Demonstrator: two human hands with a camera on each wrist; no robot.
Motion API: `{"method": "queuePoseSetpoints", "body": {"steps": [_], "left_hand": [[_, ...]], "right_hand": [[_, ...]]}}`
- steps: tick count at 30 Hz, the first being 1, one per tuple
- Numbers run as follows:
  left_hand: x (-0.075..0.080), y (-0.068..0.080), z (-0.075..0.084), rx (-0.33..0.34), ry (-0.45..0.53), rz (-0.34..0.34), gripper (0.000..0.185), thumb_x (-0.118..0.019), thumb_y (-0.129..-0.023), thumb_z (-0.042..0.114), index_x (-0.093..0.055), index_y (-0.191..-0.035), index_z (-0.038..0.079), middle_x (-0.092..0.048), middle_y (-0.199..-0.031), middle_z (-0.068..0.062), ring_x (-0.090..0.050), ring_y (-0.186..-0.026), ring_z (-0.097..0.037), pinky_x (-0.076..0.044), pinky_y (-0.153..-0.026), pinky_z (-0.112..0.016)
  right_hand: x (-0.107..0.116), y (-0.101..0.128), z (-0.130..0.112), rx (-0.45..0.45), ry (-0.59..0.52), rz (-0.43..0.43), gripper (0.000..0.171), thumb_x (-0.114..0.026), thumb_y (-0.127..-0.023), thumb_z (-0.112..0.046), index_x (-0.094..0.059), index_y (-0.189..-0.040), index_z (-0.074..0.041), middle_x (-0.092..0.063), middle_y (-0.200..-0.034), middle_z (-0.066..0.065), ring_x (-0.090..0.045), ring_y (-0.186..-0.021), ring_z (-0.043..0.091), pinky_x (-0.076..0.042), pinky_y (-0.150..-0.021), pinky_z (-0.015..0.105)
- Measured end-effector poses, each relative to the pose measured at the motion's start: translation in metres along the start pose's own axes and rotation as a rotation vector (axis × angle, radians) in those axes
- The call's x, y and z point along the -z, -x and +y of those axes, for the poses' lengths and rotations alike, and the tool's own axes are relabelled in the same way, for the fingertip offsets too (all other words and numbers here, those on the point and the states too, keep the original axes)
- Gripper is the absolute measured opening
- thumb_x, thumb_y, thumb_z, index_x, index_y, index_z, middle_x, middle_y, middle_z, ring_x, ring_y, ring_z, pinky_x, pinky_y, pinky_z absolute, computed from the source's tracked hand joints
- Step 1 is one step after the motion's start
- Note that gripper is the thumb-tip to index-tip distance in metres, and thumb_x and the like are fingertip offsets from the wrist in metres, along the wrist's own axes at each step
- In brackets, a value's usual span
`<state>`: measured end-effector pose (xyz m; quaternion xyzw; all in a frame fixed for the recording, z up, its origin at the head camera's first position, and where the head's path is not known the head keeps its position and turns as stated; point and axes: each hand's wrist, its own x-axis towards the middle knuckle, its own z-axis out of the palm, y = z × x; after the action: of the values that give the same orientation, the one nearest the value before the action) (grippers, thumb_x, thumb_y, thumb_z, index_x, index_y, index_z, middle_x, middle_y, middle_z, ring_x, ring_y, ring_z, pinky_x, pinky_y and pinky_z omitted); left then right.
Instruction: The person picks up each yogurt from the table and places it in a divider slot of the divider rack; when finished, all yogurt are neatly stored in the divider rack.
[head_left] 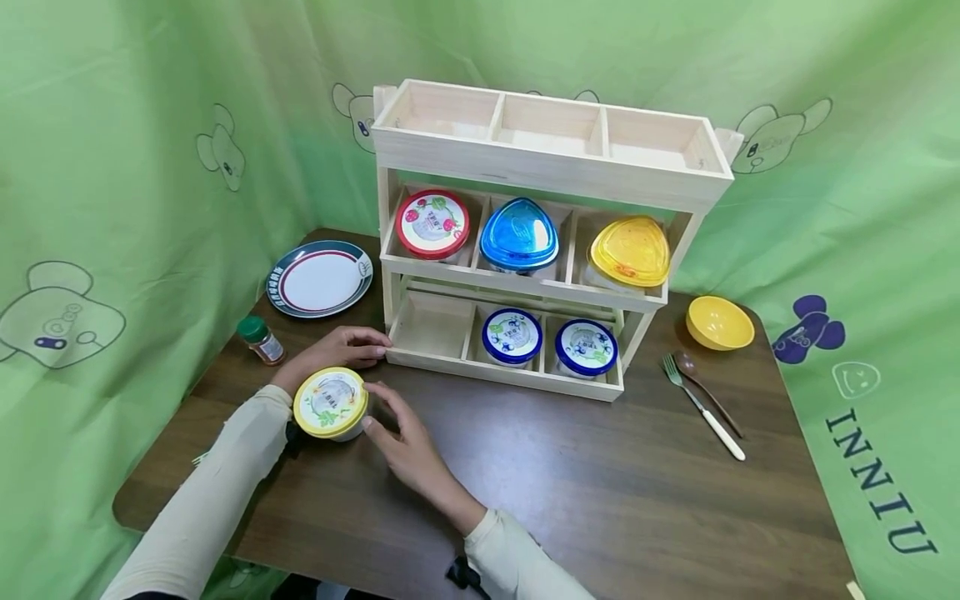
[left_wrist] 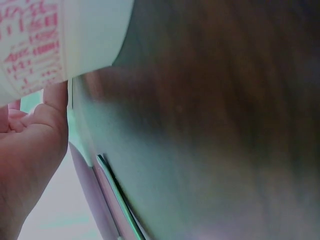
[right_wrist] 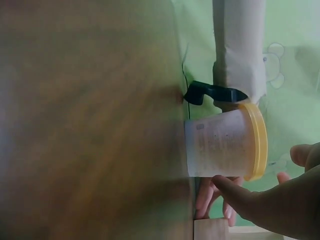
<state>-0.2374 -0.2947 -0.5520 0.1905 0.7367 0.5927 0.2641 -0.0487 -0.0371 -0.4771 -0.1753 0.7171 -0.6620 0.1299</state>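
A tub with a yellow lid (head_left: pixel 330 403) stands upright on the table, beside the left forearm. At its right side is my right hand (head_left: pixel 411 446), thumb and index fingertip at the wall, fingers fairly straight and not wrapped round it. In the right wrist view the tub (right_wrist: pixel 220 145) appears sideways, the thumb close against it. My left hand (head_left: pixel 341 352) reaches past the tub, its extended fingers touching the lower left corner of a wooden three-tier shelf (head_left: pixel 502 382). The left wrist view shows the tub's printed wall (left_wrist: pixel 95 35) beside that hand (left_wrist: pixel 35 145).
Red-lidded (head_left: pixel 432 223), blue-lidded (head_left: pixel 519 235) and yellow-lidded (head_left: pixel 630 252) containers fill the middle tier. Two dark-blue-lidded tubs (head_left: pixel 512 337) sit in the bottom tier. A plate (head_left: pixel 319 279) and green-capped jar (head_left: pixel 261 340) are left; a yellow bowl (head_left: pixel 720 323), fork (head_left: pixel 703 408) and spoon (head_left: pixel 708 392) right.
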Motion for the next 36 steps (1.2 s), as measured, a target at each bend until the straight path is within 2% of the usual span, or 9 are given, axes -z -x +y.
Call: {"method": "queuePoseSetpoints", "body": {"steps": [1,5,8,16,18,23,25,32,36], "left_hand": [[-0.005,0.004,0.009,-0.021,0.002,-0.012,0.032,-0.075,-0.106,0.028,-0.075,-0.135,0.013,-0.071,-0.132,-0.009,-0.067,-0.117,-0.019,-0.059,-0.097,-0.032],[-0.005,0.004,0.008,-0.033,-0.011,-0.009,0.031,-0.074,-0.106,0.028,-0.076,-0.134,0.014,-0.072,-0.129,-0.007,-0.067,-0.113,-0.018,-0.058,-0.096,-0.030],[0.004,-0.005,-0.012,0.010,-0.020,0.020,0.033,-0.077,-0.104,0.033,-0.076,-0.133,0.016,-0.073,-0.130,-0.008,-0.068,-0.112,-0.018,-0.059,-0.092,-0.029],[0.003,-0.004,-0.011,-0.001,0.024,0.012,0.034,-0.078,-0.104,0.029,-0.075,-0.134,0.012,-0.072,-0.130,-0.012,-0.069,-0.112,-0.019,-0.060,-0.093,-0.031],[-0.006,0.004,0.008,-0.030,0.024,-0.002,0.032,-0.076,-0.105,0.026,-0.076,-0.134,0.012,-0.072,-0.129,-0.010,-0.068,-0.113,-0.018,-0.059,-0.096,-0.031],[-0.012,0.009,0.018,-0.050,0.035,-0.015,0.029,-0.074,-0.107,0.025,-0.076,-0.133,0.012,-0.073,-0.126,-0.007,-0.068,-0.111,-0.015,-0.059,-0.095,-0.030],[-0.008,0.005,0.011,-0.021,0.049,-0.002,0.030,-0.076,-0.106,0.027,-0.077,-0.132,0.013,-0.074,-0.125,-0.005,-0.069,-0.109,-0.012,-0.060,-0.091,-0.028],[-0.029,0.022,0.060,0.050,-0.010,0.050,0.033,-0.072,-0.108,0.026,-0.073,-0.133,0.004,-0.072,-0.121,-0.008,-0.068,-0.103,-0.015,-0.061,-0.089,-0.029],[-0.039,0.025,0.074,0.117,0.005,0.086,0.036,-0.068,-0.110,0.020,-0.067,-0.137,-0.005,-0.069,-0.126,-0.013,-0.068,-0.106,-0.017,-0.060,-0.093,-0.030]], "right_hand": [[-0.001,-0.002,0.000,0.006,0.010,-0.004,0.045,-0.059,-0.113,-0.027,-0.056,-0.158,-0.018,-0.039,-0.171,0.017,-0.039,-0.156,0.037,-0.040,-0.120,0.058],[-0.005,-0.009,0.000,0.015,0.030,-0.021,0.040,-0.060,-0.113,-0.025,-0.063,-0.151,-0.015,-0.038,-0.171,0.020,-0.033,-0.160,0.030,-0.031,-0.125,0.055],[-0.009,-0.013,0.001,0.012,0.033,-0.028,0.037,-0.061,-0.113,-0.024,-0.066,-0.148,-0.014,-0.037,-0.171,0.021,-0.031,-0.160,0.031,-0.028,-0.126,0.054],[-0.018,-0.019,0.002,0.011,0.040,-0.033,0.036,-0.061,-0.112,-0.025,-0.066,-0.144,-0.010,-0.043,-0.169,0.012,-0.036,-0.158,0.025,-0.029,-0.128,0.043],[-0.019,-0.019,0.001,-0.011,0.049,-0.018,0.035,-0.061,-0.111,-0.028,-0.067,-0.142,-0.013,-0.046,-0.168,0.008,-0.039,-0.156,0.021,-0.031,-0.127,0.043],[-0.021,-0.021,0.000,-0.055,0.068,0.009,0.030,-0.062,-0.109,-0.028,-0.068,-0.136,-0.018,-0.056,-0.158,-0.002,-0.044,-0.149,0.012,-0.034,-0.124,0.041],[-0.021,-0.021,0.001,-0.047,0.055,0.012,0.028,-0.062,-0.108,-0.022,-0.069,-0.134,-0.016,-0.059,-0.154,-0.002,-0.048,-0.145,0.011,-0.036,-0.122,0.040],[-0.011,-0.013,0.003,-0.001,-0.017,0.012,0.024,-0.060,-0.105,-0.009,-0.072,-0.126,-0.007,-0.062,-0.149,0.006,-0.057,-0.123,0.008,-0.050,-0.102,0.031],[0.003,0.000,0.000,0.000,-0.013,0.016,0.023,-0.060,-0.105,-0.008,-0.073,-0.125,-0.007,-0.058,-0.157,0.010,-0.054,-0.139,0.016,-0.047,-0.109,0.031]]}}
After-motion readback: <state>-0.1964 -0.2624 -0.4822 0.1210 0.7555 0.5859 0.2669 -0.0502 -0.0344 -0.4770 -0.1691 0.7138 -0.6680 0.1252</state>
